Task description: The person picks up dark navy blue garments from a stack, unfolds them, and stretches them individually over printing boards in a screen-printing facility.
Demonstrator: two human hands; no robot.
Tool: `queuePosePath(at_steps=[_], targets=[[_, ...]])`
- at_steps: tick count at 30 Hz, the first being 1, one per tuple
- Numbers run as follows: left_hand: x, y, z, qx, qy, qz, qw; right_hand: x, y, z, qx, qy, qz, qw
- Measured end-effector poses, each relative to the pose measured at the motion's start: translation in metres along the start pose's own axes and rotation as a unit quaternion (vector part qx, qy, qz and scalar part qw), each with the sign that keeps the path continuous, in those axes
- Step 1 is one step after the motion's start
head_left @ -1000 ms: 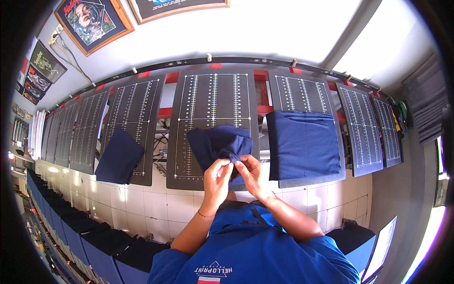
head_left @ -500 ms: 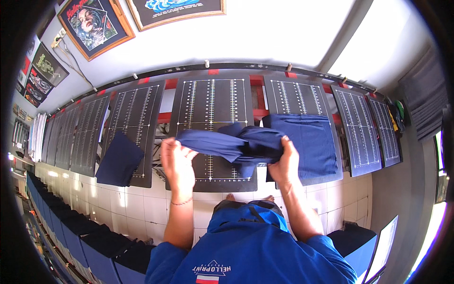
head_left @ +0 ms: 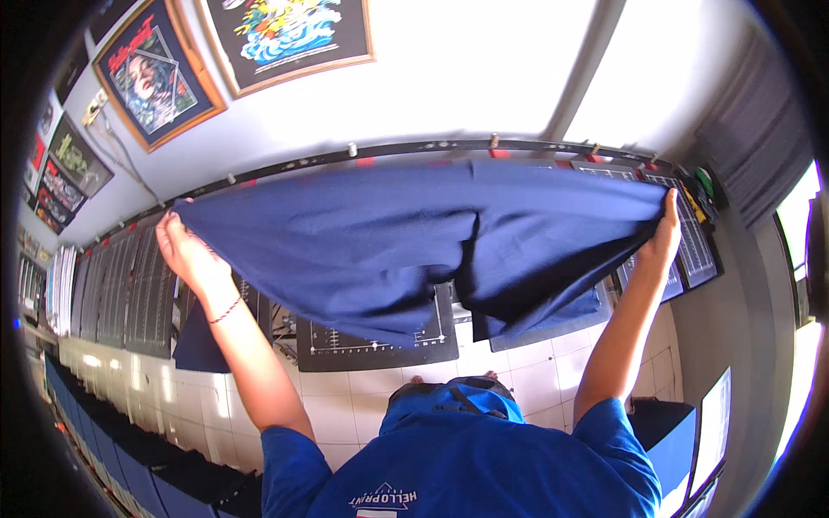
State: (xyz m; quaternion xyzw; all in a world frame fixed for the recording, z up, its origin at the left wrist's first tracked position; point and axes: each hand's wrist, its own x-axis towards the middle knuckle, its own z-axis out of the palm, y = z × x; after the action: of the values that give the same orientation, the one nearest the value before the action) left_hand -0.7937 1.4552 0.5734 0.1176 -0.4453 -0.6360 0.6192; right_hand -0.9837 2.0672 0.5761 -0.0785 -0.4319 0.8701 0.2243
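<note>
A large navy cloth (head_left: 363, 233) is stretched wide between my two hands, its lower edge hanging in loose folds. My left hand (head_left: 192, 252) pinches one upper corner at the far left. At the far right, my right hand (head_left: 663, 235) grips the opposite corner. The cloth hangs over a black board with white ruled lines (head_left: 376, 352) and hides most of it. A second navy cloth (head_left: 200, 345) lies on the board to the left, partly hidden. Another navy cloth (head_left: 577, 312) on the right-hand board shows only along its near edge.
More ruled black boards (head_left: 147, 293) stand in a row to both sides, along a dark rail (head_left: 294, 164) by the wall. Dark and blue fabric pieces (head_left: 164, 457) line the lower left. A dark-topped blue stack (head_left: 669, 440) stands at lower right. Framed pictures (head_left: 160, 78) hang on the wall.
My hands have moved far apart, left and right, and upward. The bunched navy cloth between them has opened out into a wide sheet. The view has shifted slightly.
</note>
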Motion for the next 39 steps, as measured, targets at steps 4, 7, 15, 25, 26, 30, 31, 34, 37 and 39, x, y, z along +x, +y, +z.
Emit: queuePosePath(at_steps=[4, 7, 15, 25, 26, 30, 31, 34, 37, 39], targets=[[-0.011, -0.004, 0.056, 0.084, -0.054, 0.055, 0.994, 0.037, -0.064, -0.059, 0.008, 0.021, -0.057, 0.998], [-0.046, 0.003, 0.124, 0.097, -0.110, 0.102, 0.984, 0.052, -0.119, -0.110, -0.011, 0.058, -0.107, 0.992], [-0.172, 0.001, 0.305, 0.097, -0.317, 0.113, 0.937, 0.055, -0.258, -0.288, -0.040, 0.143, -0.211, 0.966], [-0.471, 0.010, 0.448, -0.163, -0.506, -0.291, 0.795, 0.042, -0.304, -0.477, -0.611, 0.393, -0.342, 0.596], [-0.517, 0.009, 0.456, -0.205, -0.560, -0.347, 0.724, 0.024, -0.302, -0.473, -0.642, 0.343, -0.402, 0.556], [-0.718, 0.047, 0.464, -0.284, -0.717, -0.501, 0.393, -0.039, -0.271, -0.412, -0.504, 0.028, -0.213, 0.836], [-0.758, 0.055, 0.463, -0.289, -0.752, -0.482, 0.346, -0.047, -0.261, -0.394, -0.448, -0.022, -0.134, 0.883], [-0.839, 0.068, 0.476, -0.270, -0.814, -0.457, 0.235, -0.013, -0.229, -0.428, -0.524, 0.101, -0.113, 0.838], [-0.891, 0.055, 0.505, -0.276, -0.835, -0.438, 0.187, 0.018, -0.248, -0.464, -0.491, 0.165, -0.025, 0.855], [-0.928, 0.035, 0.530, -0.290, -0.835, -0.410, 0.224, 0.038, -0.253, -0.487, -0.395, 0.116, -0.097, 0.906]])
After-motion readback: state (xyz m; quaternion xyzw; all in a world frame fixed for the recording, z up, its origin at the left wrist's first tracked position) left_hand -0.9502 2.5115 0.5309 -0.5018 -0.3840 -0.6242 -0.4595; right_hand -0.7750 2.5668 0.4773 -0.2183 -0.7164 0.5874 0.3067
